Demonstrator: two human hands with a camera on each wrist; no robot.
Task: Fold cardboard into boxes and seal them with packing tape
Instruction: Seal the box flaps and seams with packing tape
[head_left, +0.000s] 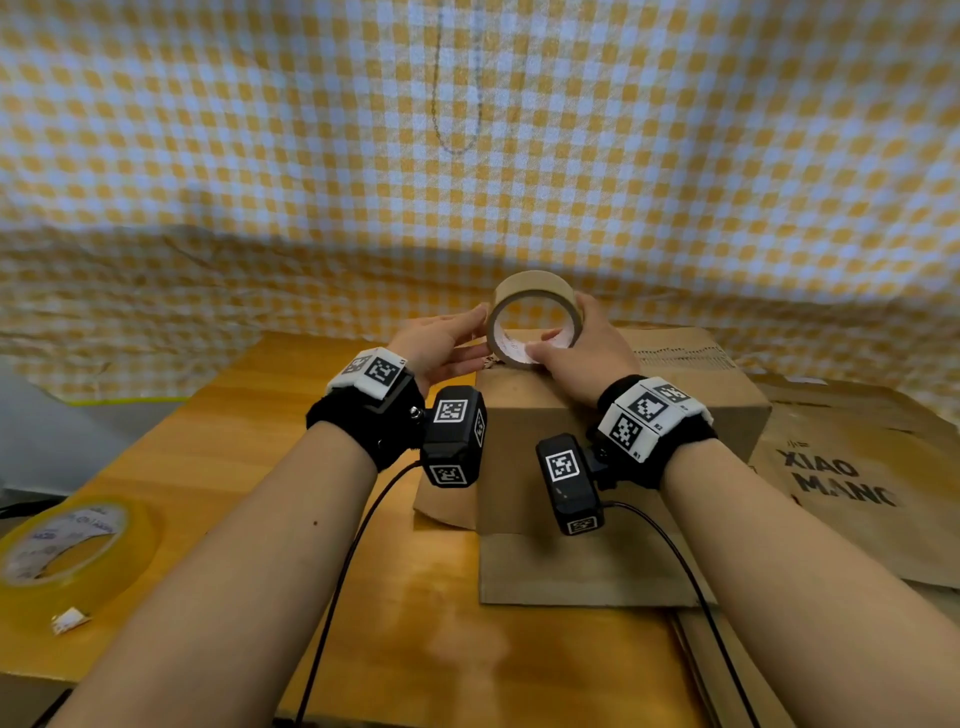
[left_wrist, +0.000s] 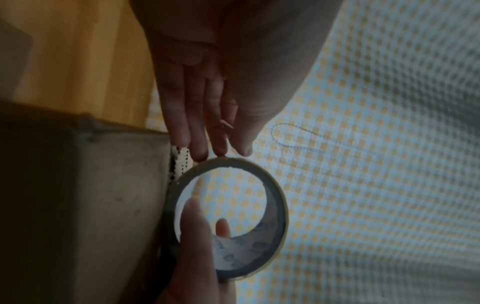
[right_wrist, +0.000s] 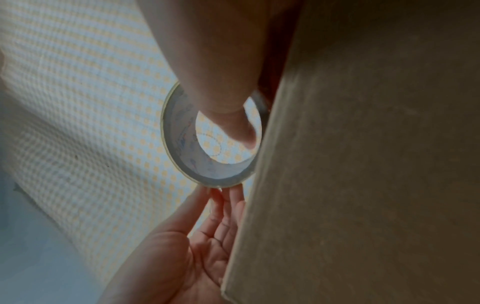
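Brown tape roll (head_left: 535, 318) stands on edge, its lower rim at the top near corner of the folded box (head_left: 597, 415); contact with the cardboard looks likely, can't confirm.

Your right hand (head_left: 582, 358) has the grip on it: thumb through the core against the white printed liner, fingers wrapped over the outer rim. The right wrist view shows the thumb inside the ring.

Your left hand (head_left: 441, 345) is released, fingers straight, tips touching the roll's left outer edge. The left wrist view shows those fingers (left_wrist: 197, 115) laid together and meeting the rim from outside. Nothing pinched that you can see; a loose tape end isn't discernible.

The box sits on the wooden counter (head_left: 291, 415), closed side up, a flap (head_left: 447, 504) sticking out at its lower left. Flat cardboard printed XIAO MANG (head_left: 852, 493) lies right of the box, partly under it.

Second roll, clear yellowish tape (head_left: 62, 545), lies flat at the counter's left near edge, well apart from your hands. Small white scrap (head_left: 70, 619) just beside it.

Yellow-and-white checked cloth (head_left: 467, 130) hangs behind.
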